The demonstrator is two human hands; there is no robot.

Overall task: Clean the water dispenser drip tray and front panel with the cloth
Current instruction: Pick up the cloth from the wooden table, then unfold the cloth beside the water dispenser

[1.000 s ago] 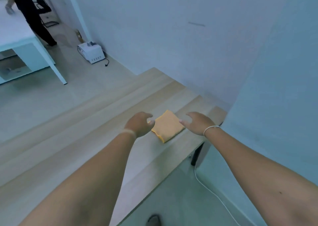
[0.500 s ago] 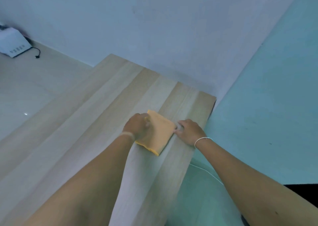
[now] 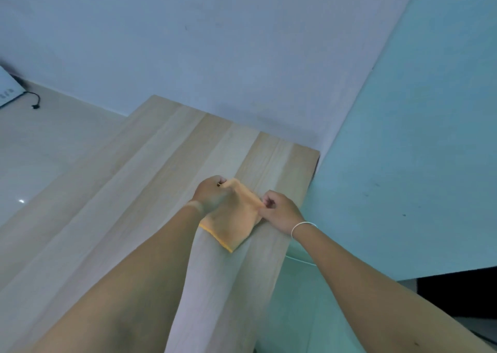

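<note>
Orange cloth (image 3: 236,223), pale wood table (image 3: 161,164)

both forearms are bare up to the bottom edge of the view, with no sleeves showing. the right hand (image 3: 282,210) has a thin white bracelet (image 3: 302,225) looped round the wrist. the left hand (image 3: 213,194) has a pale band (image 3: 194,206) across its wrist. no gloves or rings can be made out on either hand.

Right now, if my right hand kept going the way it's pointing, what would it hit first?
The right hand points left toward the left hand; it already pinches the orange cloth, so it would likely meet more cloth, then that hand.
</note>
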